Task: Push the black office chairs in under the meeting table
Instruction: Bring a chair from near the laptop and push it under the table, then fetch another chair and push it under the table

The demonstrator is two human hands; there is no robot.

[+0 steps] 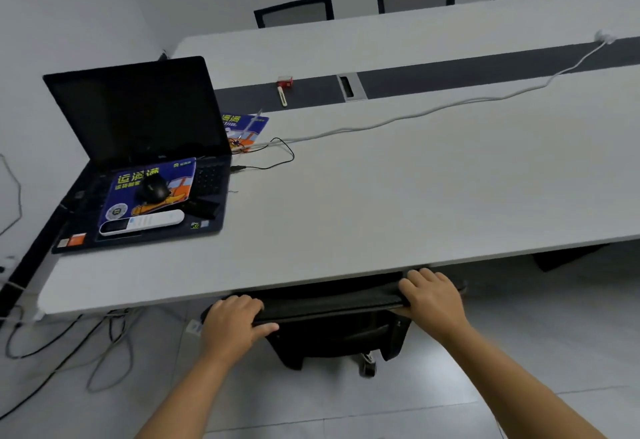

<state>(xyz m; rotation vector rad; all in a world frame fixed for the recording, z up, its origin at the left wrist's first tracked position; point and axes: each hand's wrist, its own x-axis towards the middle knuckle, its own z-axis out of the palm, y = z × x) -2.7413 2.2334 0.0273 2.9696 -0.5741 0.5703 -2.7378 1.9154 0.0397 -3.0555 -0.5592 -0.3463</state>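
1. Left hand (232, 321) grips the top edge of the black chair's (332, 303) backrest, fingers curled over it and thumb wrapped underneath.
2. Right hand (433, 296) grips the same edge at its other end, fingers curled over the top.
3. The chair stands just below both hands, its backrest close against the near edge of the table (398, 196); the seat is hidden beneath the tabletop.
4. Only one caster (367, 366) of the base is visible.
5. Across the table, four more chair backs (294, 10) rise above the far edge, the rightmost cut off by the frame.
6. An open laptop (138, 147) sits at the table's left end.
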